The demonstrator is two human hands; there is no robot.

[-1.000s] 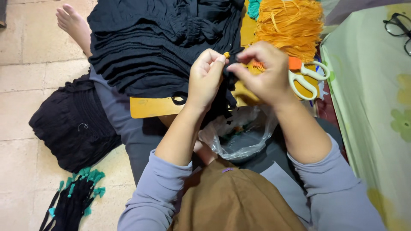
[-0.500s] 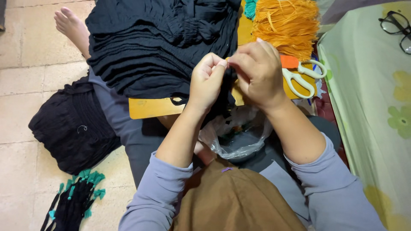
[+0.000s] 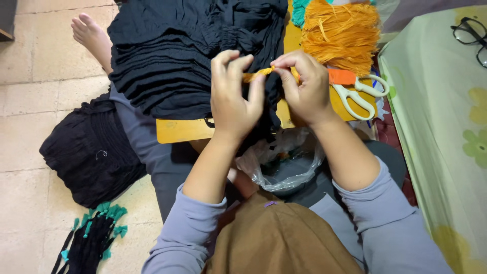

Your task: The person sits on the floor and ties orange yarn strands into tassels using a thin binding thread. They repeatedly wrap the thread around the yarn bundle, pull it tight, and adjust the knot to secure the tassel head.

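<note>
My left hand (image 3: pixel 232 96) and my right hand (image 3: pixel 303 87) are raised over a wooden board (image 3: pixel 182 129) on my lap. Between their fingertips they pinch a short orange tassel strand (image 3: pixel 261 74), stretched from one hand to the other. Black pleated fabric (image 3: pixel 182 56) lies over the board, behind and under the hands. A bundle of orange tassels (image 3: pixel 339 31) sits just beyond my right hand. Scissors with white handles and an orange blade cover (image 3: pixel 357 90) lie to the right of that hand.
A clear plastic bag (image 3: pixel 284 165) sits open in my lap. Another black fabric pile (image 3: pixel 91 149) and black pieces with teal tassels (image 3: pixel 91 236) lie on the tiled floor at left. A green flowered mattress (image 3: pixel 446 127) with eyeglasses (image 3: pixel 469 35) is at right. A bare foot (image 3: pixel 91 35) shows top left.
The hands were pressed close together on the black fabric; now they have drawn apart, and the orange strand shows stretched between the fingertips.
</note>
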